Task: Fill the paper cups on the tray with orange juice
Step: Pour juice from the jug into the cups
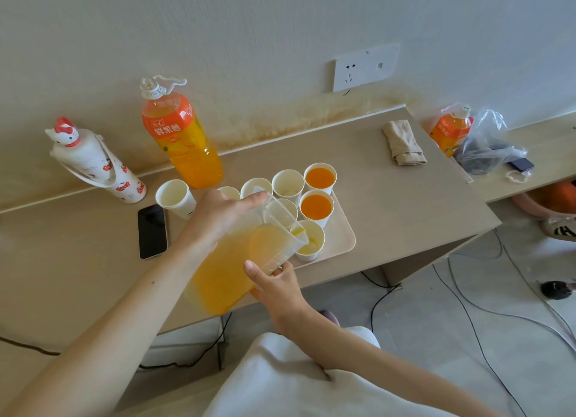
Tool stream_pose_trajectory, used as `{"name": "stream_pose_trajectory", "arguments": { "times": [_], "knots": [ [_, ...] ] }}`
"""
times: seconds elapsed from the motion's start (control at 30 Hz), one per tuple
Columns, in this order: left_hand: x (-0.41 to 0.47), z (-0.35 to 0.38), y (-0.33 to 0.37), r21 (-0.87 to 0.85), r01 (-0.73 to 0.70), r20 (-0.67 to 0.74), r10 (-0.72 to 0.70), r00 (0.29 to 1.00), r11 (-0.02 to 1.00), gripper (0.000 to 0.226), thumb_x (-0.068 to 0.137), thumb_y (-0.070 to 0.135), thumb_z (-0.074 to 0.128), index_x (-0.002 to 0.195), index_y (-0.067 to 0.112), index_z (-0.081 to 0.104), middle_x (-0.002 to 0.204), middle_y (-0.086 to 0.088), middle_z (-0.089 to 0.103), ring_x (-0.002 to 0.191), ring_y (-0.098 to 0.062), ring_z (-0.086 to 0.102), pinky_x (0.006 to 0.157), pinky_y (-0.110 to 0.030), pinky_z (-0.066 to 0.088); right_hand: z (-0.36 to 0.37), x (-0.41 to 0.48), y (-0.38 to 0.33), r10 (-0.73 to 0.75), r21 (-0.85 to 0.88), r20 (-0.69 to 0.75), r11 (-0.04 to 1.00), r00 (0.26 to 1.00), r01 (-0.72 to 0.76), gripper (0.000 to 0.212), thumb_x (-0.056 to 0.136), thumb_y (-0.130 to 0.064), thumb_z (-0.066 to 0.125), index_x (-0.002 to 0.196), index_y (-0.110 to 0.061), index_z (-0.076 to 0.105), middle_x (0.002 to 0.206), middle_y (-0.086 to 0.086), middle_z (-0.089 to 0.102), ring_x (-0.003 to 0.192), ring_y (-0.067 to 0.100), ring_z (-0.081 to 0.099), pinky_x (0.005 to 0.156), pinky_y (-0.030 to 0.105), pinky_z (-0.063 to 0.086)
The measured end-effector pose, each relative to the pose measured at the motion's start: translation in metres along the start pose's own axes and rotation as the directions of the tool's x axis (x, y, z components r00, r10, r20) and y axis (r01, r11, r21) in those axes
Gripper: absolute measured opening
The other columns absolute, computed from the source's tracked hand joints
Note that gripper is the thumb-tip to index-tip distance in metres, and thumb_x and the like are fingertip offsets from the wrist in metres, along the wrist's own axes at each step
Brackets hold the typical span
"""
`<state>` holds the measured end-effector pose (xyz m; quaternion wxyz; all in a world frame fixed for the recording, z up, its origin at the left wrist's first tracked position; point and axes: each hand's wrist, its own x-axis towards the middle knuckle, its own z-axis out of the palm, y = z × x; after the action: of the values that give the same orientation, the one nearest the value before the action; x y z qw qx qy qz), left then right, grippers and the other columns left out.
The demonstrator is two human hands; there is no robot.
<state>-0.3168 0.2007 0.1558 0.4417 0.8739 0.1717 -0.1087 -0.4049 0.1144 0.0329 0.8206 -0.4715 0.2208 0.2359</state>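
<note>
A clear plastic pitcher (pixel 237 267) of orange juice is tilted, its spout over the nearest paper cup (pixel 313 245) on the cream tray (pixel 344 239). A thin stream of juice runs into that cup, which holds a little juice. My left hand (pixel 221 214) grips the pitcher's upper side. My right hand (pixel 274 287) supports it from below near the rim. Two cups (pixel 316 206) (pixel 320 177) at the tray's right are full of juice. Several more cups (pixel 288 183) further back look empty; some are partly hidden by the pitcher.
A large orange juice bottle (pixel 182 139) stands behind the tray, a white cartoon-cat bottle (pixel 96 164) to its left. A lone empty cup (pixel 174 197) and a black phone (pixel 152 231) sit left of the tray. A folded cloth (pixel 403 144) lies at the back right. Cables run across the floor.
</note>
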Motion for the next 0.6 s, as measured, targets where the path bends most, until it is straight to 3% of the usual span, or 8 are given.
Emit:
{"name": "stream_pose_trajectory", "arguments": {
  "times": [0.13,0.37,0.6],
  "knots": [
    [-0.0010,0.0001,0.0007,0.001,-0.005,-0.006,0.005,1.000,1.000,0.061,0.074,0.051,0.075,0.056,0.018,0.026,0.054,0.002,0.023,0.042,-0.013,0.022,0.050,-0.029,0.024,-0.0007,0.0050,0.0026,0.012,-0.020,-0.007,1.000,1.000,-0.013,0.117,0.033,-0.060,0.093,0.129,-0.020,0.040,0.120,0.003,0.064,0.113,0.021,0.062,0.100,0.045,0.050],
    [-0.0026,0.0016,0.0044,0.016,0.008,-0.013,-0.008,1.000,1.000,0.061,0.075,0.050,0.075,0.055,0.017,0.028,0.053,0.002,0.025,0.042,-0.013,0.024,0.049,-0.028,0.024,-0.0009,0.0060,0.0030,0.010,0.001,0.004,1.000,1.000,-0.010,0.121,0.028,-0.061,0.093,0.129,-0.020,0.040,0.121,0.004,0.064,0.113,0.021,0.062,0.100,0.044,0.051],
    [-0.0008,0.0018,0.0053,0.008,-0.007,-0.002,0.007,1.000,1.000,0.062,0.074,0.050,0.075,0.053,0.018,0.027,0.047,0.005,0.023,0.030,-0.008,0.021,0.049,-0.029,0.023,-0.0007,0.0045,0.0007,0.010,0.021,0.023,1.000,1.000,-0.010,0.109,0.040,-0.051,0.091,0.130,-0.018,0.039,0.120,0.004,0.064,0.113,0.022,0.062,0.101,0.046,0.049]
  ]
}}
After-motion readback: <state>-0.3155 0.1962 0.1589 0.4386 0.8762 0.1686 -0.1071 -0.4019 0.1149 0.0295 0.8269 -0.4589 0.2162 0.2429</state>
